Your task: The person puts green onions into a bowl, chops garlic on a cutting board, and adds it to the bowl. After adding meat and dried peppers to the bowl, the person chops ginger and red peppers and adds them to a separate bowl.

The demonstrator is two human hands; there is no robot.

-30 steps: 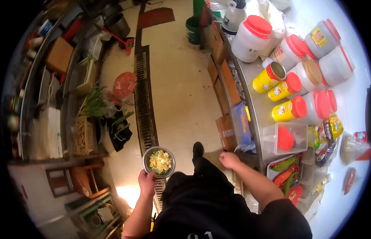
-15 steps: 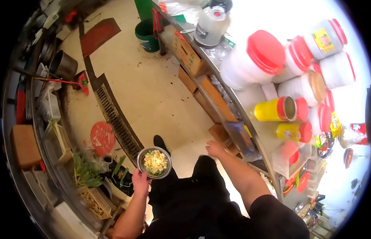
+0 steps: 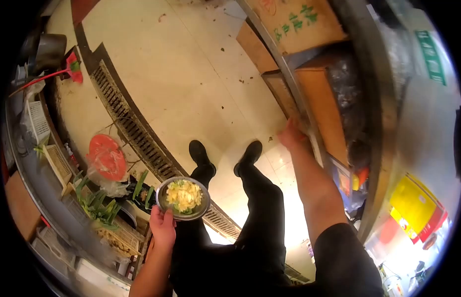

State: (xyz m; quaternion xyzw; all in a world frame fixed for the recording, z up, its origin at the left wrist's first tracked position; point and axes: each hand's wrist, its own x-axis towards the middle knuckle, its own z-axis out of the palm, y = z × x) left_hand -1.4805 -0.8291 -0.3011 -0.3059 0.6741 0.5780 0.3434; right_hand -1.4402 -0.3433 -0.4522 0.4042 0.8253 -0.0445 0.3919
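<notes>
My left hand (image 3: 162,225) grips the rim of a round metal bowl (image 3: 162,194), with the thumb over its near edge. Inside lies a heap of chopped pale-yellow pieces (image 3: 185,196) mixed with some green bits. To the right, my right hand (image 3: 292,134) hangs beside the lower shelving, nearest to a cardboard box (image 3: 279,91). It is smeared, so I cannot tell how its fingers are held.
A floor drain grate (image 3: 126,106) runs past my feet. On the left are a red round stool (image 3: 107,157), leafy greens (image 3: 99,208), white baskets (image 3: 38,121) and a red-handled dustpan (image 3: 73,68). Shelving with cardboard boxes (image 3: 322,106) and a metal counter edge (image 3: 384,148) stand on the right.
The view has tilted down and come closer to the shelving; the counter jars have mostly left the view. Both my feet now show. The bowl stays in my left hand.
</notes>
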